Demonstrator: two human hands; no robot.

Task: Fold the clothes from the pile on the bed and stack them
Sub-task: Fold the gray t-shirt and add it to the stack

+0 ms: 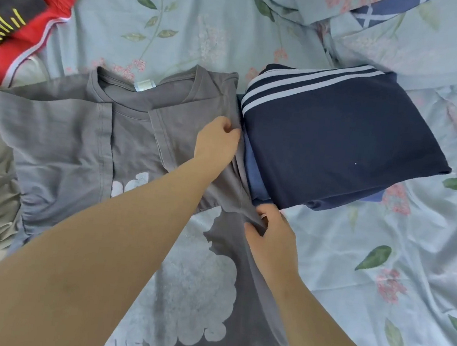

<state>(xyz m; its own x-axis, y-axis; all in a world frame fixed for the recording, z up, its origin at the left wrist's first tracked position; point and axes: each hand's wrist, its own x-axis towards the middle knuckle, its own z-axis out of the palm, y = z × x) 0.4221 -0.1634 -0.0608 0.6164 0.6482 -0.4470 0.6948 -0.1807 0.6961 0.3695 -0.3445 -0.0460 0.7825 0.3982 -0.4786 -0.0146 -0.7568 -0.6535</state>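
grey T-shirt lies spread on the bed, print up | left hand pinches its right edge near the shoulder | right hand pinches the same edge lower down | folded navy striped garment just beside that edge | red-and-black clothes at top left

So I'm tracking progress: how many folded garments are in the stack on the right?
2 visible: a navy garment with white stripes on top, and a lighter blue garment under it, peeking out at its left edge. More could be hidden beneath.
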